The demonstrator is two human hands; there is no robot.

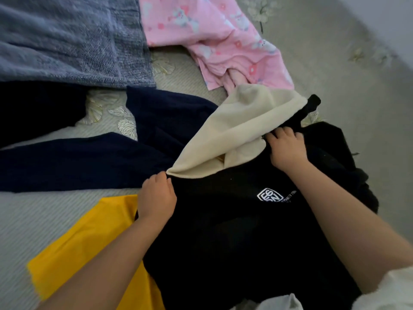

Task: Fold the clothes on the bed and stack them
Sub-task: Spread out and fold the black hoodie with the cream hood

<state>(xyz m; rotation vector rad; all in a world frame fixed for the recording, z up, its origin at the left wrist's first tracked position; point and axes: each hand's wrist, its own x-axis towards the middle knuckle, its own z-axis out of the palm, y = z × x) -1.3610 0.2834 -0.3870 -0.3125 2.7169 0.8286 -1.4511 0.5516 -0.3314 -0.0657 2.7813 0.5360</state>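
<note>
One camera only, head-mounted on the person, wide-angle. It looks forward and steeply down onto the bed (335,90), tilted so the bed's far edge runs diagonally across the top right corner. Close range: both forearms enter from the bottom edge, and the left hand (156,195) and right hand (287,148) sit near frame centre on the black hoodie (223,231). Strong lens curvature toward the borders; the corners are soft. Far clothes reach the top and left edges and get cropped there. No second view, so nothing overlaps.
</note>
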